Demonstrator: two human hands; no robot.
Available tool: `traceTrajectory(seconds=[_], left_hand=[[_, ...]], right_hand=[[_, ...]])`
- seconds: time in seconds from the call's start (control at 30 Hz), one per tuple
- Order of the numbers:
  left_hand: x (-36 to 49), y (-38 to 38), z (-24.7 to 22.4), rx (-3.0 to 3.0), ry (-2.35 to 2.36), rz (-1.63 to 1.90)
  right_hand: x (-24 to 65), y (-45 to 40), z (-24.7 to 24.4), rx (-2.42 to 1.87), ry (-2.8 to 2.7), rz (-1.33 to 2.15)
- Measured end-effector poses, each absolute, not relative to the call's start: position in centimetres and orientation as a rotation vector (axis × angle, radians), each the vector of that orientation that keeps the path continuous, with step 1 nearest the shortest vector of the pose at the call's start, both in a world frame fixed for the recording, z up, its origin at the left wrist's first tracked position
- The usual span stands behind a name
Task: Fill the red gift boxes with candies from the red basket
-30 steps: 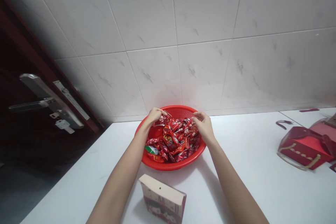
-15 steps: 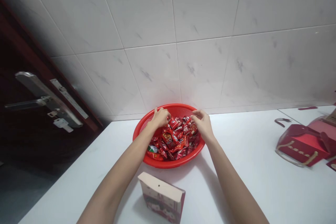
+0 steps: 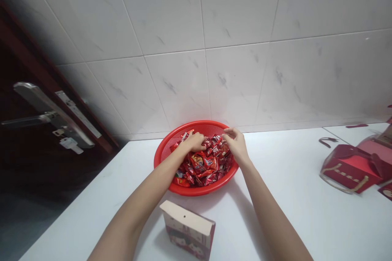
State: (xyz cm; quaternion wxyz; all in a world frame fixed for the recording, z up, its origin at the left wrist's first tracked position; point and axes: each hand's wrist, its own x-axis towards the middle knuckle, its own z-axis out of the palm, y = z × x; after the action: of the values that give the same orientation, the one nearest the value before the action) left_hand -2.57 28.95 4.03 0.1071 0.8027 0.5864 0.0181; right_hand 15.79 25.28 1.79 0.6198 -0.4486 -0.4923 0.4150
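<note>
A round red plastic basket with a perforated wall holds many wrapped candies, mostly red and shiny. My left hand reaches inside over the heap from the left, its fingers apart and touching the candies; some fingertips are hidden among the wrappers. At the basket's right side, my right hand leans over the rim with bent, parted fingers at the edge of the pile. No candy shows clearly gripped in either hand. A small cardboard box with a cream top and printed front stands between my forearms.
The basket stands on a white table against a tiled wall. To the right lie a dark red gift box with a cord handle and a dark red ribbon piece. On the left is a dark door with a metal handle and keys.
My left hand has shifted right and slightly nearer across the heap. Candies now show at the basket's back left, and some wrappers lie differently. My right hand stays nearly in place.
</note>
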Motion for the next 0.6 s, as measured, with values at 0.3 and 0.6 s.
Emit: traceTrajectory(seconds=[0.3,0.6], left_hand=[[-4.9,29.7,4.6,2.083,1.786,0.522],[-4.3,29.2,6.1,1.830,1.454,0.839]], right_hand=[[15.7,25.0,2.1,-1.036,-1.120,0.964],[15.8,25.3,1.7,-0.991,-1.178,1.001]])
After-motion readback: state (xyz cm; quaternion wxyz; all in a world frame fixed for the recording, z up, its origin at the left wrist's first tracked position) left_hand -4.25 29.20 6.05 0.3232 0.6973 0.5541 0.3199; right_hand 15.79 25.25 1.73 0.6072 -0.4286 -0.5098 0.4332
